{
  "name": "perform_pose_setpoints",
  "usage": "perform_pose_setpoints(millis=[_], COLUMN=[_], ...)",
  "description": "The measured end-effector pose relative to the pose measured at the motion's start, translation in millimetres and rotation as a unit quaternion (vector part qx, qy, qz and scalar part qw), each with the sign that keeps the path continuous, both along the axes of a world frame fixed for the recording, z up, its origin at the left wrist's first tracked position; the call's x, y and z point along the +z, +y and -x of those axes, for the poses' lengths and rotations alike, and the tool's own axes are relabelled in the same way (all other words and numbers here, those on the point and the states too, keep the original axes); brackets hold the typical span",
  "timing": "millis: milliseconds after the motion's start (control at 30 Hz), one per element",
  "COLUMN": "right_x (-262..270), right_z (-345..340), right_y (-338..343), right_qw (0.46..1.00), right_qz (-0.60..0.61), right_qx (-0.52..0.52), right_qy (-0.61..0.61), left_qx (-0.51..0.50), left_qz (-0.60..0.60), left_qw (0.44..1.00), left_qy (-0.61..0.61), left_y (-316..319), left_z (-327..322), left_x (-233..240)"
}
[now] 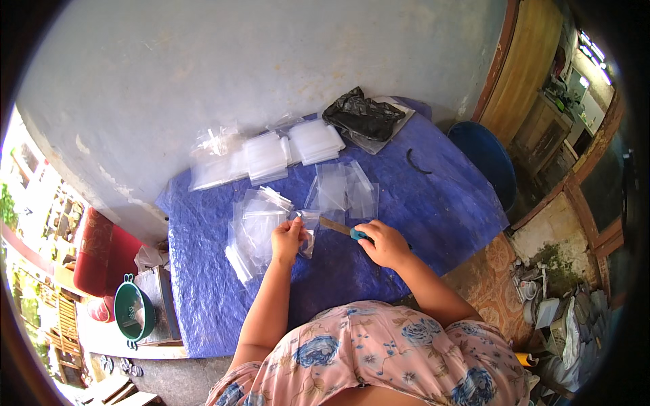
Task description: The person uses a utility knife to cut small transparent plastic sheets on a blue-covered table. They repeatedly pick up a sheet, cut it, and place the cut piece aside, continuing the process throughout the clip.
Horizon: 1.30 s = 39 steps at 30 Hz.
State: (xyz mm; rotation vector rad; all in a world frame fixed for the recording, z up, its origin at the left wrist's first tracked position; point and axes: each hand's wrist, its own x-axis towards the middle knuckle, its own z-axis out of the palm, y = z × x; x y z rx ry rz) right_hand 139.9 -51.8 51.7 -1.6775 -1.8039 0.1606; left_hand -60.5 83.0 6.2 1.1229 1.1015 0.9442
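My left hand (288, 240) pinches a small clear plastic bag (307, 245) above the table. In my right hand (383, 243) is a knife (337, 226) with a teal handle, its blade pointing left towards the bag. Loose clear plastic bags (256, 231) lie in a heap beside and under my left hand. Another spread of clear bags (332, 188) lies beyond the knife. Stacks of folded clear plastic (266, 155) stand along the wall side, with a second stack (314, 139) to their right.
A blue tarpaulin (431, 213) covers the table. On it lie a crumpled black plastic bag (361, 114) and a curved black strip (417, 162). A blue tub (482, 157) stands off the right edge. At the left are a green colander (133, 312) and a red sofa (104, 254).
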Motion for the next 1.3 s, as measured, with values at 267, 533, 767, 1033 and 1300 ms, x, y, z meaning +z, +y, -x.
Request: perform_pose_setpoints(millis=[267,533,767,1033,1300], right_x=[2,2,3,-2,-23], right_z=[-2,-2,-2,4,2], right_y=[2,1,-3,0,6], right_qw=[1.0,1.0,1.0,1.0,0.999], right_qz=[0.02,0.012,0.013,0.023,-0.027], right_qx=[0.001,-0.003,-0.01,-0.01,0.001], right_qy=[0.007,0.011,0.002,-0.007,0.017], left_qx=[-0.013,-0.001,-0.004,-0.115,-0.309], left_qz=[0.017,-0.036,-0.054,-0.043,0.029], left_qw=[1.0,0.999,0.998,0.991,0.95], left_qy=[0.008,0.024,0.045,0.047,0.038], left_y=[-2,-1,3,-7,-17], left_z=[-2,-1,1,-3,-5], left_x=[0,-2,-5,1,3])
